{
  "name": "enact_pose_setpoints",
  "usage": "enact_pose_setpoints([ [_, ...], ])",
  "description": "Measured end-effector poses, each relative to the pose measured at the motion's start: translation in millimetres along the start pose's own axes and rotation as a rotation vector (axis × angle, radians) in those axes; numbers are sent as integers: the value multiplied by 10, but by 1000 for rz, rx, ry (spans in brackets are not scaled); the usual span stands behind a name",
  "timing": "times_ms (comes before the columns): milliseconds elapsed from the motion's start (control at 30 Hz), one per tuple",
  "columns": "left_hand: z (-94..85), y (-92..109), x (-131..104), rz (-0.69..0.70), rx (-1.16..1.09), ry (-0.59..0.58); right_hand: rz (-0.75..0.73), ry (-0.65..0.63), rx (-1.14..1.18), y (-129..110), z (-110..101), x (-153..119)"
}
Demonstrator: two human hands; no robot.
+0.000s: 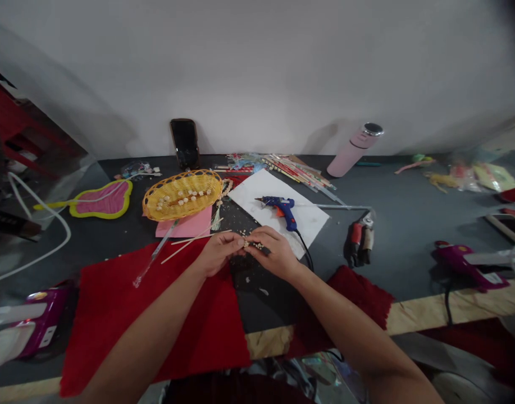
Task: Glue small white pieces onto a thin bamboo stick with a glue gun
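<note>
My left hand [220, 252] and my right hand [275, 253] meet over the dark tabletop, fingertips almost touching. Both are closed in a pinch around small pale beads [246, 243]; whether these are joined together is too small to tell. More tiny pale beads lie just beyond the fingertips. Close behind my right hand, a blue glue gun [282, 209] rests on a white sheet [251, 188]. Thin pale sticks [183, 247] lie beside my left hand. A yellow woven basket [156, 213] holding several pale beads stands beyond them, partly over a pink sheet [190, 223].
Red cloth [156, 314] lies under my left forearm. Pliers [360, 241] sit at the right, near a pink bottle [352, 151]. A phone [185, 140] leans on the wall beside a bundle of coloured strips [297, 171]. Purple clamp-like devices [472, 264] grip the table edge at both sides.
</note>
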State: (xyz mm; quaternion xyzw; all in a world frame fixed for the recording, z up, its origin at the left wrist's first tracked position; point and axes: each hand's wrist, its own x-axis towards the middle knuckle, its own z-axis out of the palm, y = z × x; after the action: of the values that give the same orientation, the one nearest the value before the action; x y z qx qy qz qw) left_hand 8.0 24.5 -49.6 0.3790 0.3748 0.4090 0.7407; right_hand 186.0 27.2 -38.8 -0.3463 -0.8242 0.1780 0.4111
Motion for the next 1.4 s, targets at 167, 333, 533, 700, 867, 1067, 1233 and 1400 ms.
enact_pose_setpoints([
  [167, 10, 10, 4, 10, -41, -5, -2, 9, -18, -5, -6, 6],
  [333, 5, 9, 2, 0, -14, -15, 3, -26, -21, 9, -9, -2],
  [533, 5, 7, -1, -14, -83, -32, -51, 15, -66, 31, -2, -9],
  [700, 15, 22, 1, -1, -73, -23, -68, 4, -102, 24, 1, -11],
  [867, -3, 18, 6, -23, -111, -42, 21, -5, -21, 20, -13, -17],
  [1067, -27, -5, 8, -41, -76, -48, 23, -37, 14, 28, -14, -34],
  [1233, -22, -21, 1, -20, -34, -72, 15, -21, -5, 59, -9, -47],
  [1400, -28, -35, 1, 9, -15, -93, -4, -75, 34, 69, -24, -37],
])
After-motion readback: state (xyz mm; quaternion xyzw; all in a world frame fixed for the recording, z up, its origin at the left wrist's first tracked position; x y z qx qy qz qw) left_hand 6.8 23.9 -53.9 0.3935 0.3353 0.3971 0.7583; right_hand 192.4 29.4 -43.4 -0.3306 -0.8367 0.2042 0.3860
